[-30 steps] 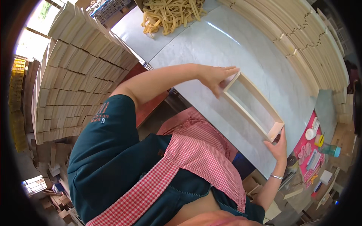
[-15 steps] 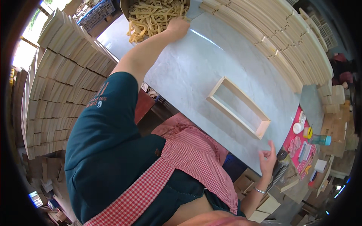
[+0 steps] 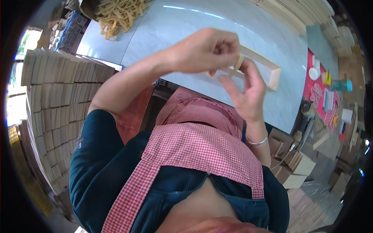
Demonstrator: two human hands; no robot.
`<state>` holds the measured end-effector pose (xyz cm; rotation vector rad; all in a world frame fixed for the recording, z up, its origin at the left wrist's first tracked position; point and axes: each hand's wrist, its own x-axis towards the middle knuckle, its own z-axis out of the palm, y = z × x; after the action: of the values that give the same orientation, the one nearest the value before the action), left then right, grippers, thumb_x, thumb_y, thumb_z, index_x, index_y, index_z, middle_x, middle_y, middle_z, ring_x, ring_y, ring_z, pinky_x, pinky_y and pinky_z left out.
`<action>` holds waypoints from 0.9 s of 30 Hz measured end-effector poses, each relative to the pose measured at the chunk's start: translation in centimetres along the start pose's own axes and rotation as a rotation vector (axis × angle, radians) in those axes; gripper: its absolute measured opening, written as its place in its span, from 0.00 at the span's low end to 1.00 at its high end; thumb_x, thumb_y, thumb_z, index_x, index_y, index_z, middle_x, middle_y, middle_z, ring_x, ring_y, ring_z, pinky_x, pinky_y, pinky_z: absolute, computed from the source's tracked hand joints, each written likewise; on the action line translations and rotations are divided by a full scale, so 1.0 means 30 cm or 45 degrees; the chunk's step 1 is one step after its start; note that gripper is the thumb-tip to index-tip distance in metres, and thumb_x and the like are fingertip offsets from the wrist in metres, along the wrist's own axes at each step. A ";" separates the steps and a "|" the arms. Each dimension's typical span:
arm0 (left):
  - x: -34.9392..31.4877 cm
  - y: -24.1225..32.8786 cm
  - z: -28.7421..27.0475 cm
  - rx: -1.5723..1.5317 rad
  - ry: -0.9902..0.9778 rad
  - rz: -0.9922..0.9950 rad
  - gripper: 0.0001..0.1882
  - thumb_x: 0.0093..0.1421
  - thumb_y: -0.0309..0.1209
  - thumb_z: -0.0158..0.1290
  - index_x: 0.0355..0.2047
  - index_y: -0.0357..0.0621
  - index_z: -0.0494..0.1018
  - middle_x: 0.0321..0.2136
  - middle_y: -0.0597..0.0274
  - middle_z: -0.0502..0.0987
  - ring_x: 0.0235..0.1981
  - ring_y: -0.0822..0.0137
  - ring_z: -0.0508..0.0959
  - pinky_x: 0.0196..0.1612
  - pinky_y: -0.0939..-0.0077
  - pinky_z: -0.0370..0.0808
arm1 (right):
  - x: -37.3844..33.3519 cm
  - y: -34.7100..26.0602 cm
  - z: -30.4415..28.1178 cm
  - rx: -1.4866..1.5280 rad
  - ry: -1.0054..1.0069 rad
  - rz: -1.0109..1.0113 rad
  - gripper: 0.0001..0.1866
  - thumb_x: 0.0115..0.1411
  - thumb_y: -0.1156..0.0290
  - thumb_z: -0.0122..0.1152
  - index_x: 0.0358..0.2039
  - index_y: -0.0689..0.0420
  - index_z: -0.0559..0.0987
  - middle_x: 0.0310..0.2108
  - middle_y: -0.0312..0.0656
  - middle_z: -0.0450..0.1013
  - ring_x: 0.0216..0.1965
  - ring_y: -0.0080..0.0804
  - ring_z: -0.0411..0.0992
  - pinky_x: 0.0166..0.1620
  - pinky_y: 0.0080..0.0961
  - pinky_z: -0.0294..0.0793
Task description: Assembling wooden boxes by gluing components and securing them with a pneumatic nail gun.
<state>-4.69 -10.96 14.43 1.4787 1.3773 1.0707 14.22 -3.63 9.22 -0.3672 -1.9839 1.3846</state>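
My left hand (image 3: pixel 208 50) and my right hand (image 3: pixel 250 87) meet over the near side of the table. A tan rubber band (image 3: pixel 236 66) runs between their fingers. The left fingers are curled and pinch one end; the right thumb and bent fingers hold the other. Partly hidden behind both hands, a long rectangular frame of pale wood (image 3: pixel 275 75) lies on the table. A heap of similar tan bands (image 3: pixel 120 13) spills from a container at the far left of the table.
The grey marbled tabletop (image 3: pixel 182 27) extends beyond my hands. Tall stacks of wooden pieces (image 3: pixel 64 116) stand at left; long wooden strips (image 3: pixel 289 13) lie at the far right. A blue crate (image 3: pixel 72 31) stands at far left. A pink-covered surface (image 3: pixel 314 89) at right carries a teal-capped bottle (image 3: pixel 342 85).
My left hand has come back from the heap of bands toward me and to the right, with a band in it. My right hand has risen to meet it over the wooden frame.
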 end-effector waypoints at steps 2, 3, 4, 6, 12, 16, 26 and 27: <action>-0.022 0.022 0.029 -0.100 0.040 -0.053 0.02 0.64 0.23 0.57 0.36 0.39 0.75 0.22 0.67 0.75 0.18 0.79 0.71 0.21 0.88 0.69 | -0.025 -0.008 -0.009 0.176 -0.019 0.264 0.11 0.58 0.77 0.69 0.41 0.62 0.78 0.30 0.38 0.78 0.37 0.29 0.76 0.44 0.25 0.76; -0.028 0.016 0.014 -0.038 0.019 -0.028 0.03 0.64 0.24 0.59 0.36 0.40 0.75 0.22 0.67 0.75 0.18 0.80 0.70 0.19 0.89 0.65 | -0.049 -0.031 -0.023 0.167 0.014 0.275 0.11 0.58 0.77 0.69 0.41 0.62 0.78 0.30 0.38 0.78 0.37 0.29 0.76 0.44 0.25 0.76; -0.040 0.000 -0.010 -0.121 -0.080 -0.037 0.04 0.63 0.25 0.60 0.35 0.40 0.75 0.21 0.68 0.75 0.17 0.80 0.69 0.19 0.88 0.64 | -0.069 -0.067 -0.038 0.285 -0.072 0.360 0.07 0.59 0.78 0.67 0.38 0.60 0.79 0.27 0.35 0.76 0.32 0.28 0.74 0.41 0.24 0.74; -0.066 -0.035 -0.051 -0.043 -0.322 -0.060 0.07 0.61 0.28 0.63 0.32 0.43 0.75 0.21 0.69 0.74 0.17 0.77 0.68 0.24 0.83 0.66 | -0.091 -0.100 -0.072 0.237 -0.280 0.263 0.03 0.61 0.77 0.65 0.33 0.55 0.79 0.22 0.30 0.73 0.23 0.27 0.67 0.39 0.24 0.71; -0.075 -0.181 -0.110 0.849 -0.295 0.373 0.24 0.51 0.50 0.70 0.30 0.46 0.72 0.27 0.68 0.74 0.31 0.63 0.71 0.56 0.62 0.65 | -0.072 0.062 -0.403 -0.616 -0.565 -0.051 0.24 0.53 0.46 0.75 0.21 0.45 0.69 0.18 0.24 0.62 0.23 0.23 0.60 0.54 0.33 0.62; 0.062 -0.263 -0.226 1.081 -0.256 0.351 0.38 0.41 0.59 0.73 0.38 0.45 0.70 0.35 0.66 0.74 0.37 0.62 0.71 0.61 0.59 0.64 | 0.011 0.153 -0.639 -1.016 -0.485 -0.017 0.33 0.39 0.44 0.82 0.26 0.47 0.65 0.23 0.26 0.64 0.29 0.30 0.66 0.64 0.41 0.59; 0.074 -0.506 -0.225 1.096 -0.185 0.237 0.49 0.28 0.60 0.75 0.46 0.47 0.67 0.39 0.63 0.75 0.41 0.59 0.75 0.62 0.56 0.65 | -0.020 0.342 -0.754 -1.105 -0.643 0.577 0.37 0.32 0.56 0.85 0.36 0.50 0.66 0.37 0.30 0.69 0.43 0.34 0.70 0.71 0.44 0.52; 0.074 -0.511 -0.216 1.077 -0.152 0.230 0.47 0.30 0.57 0.75 0.46 0.47 0.67 0.38 0.63 0.75 0.41 0.59 0.75 0.62 0.56 0.66 | -0.024 0.351 -0.751 -1.094 -0.625 0.541 0.36 0.34 0.58 0.84 0.36 0.50 0.66 0.36 0.30 0.69 0.43 0.34 0.70 0.71 0.44 0.52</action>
<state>-15.27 -7.74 1.79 2.2549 1.7321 0.4762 28.27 16.20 3.96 -0.9427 -2.9989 0.8011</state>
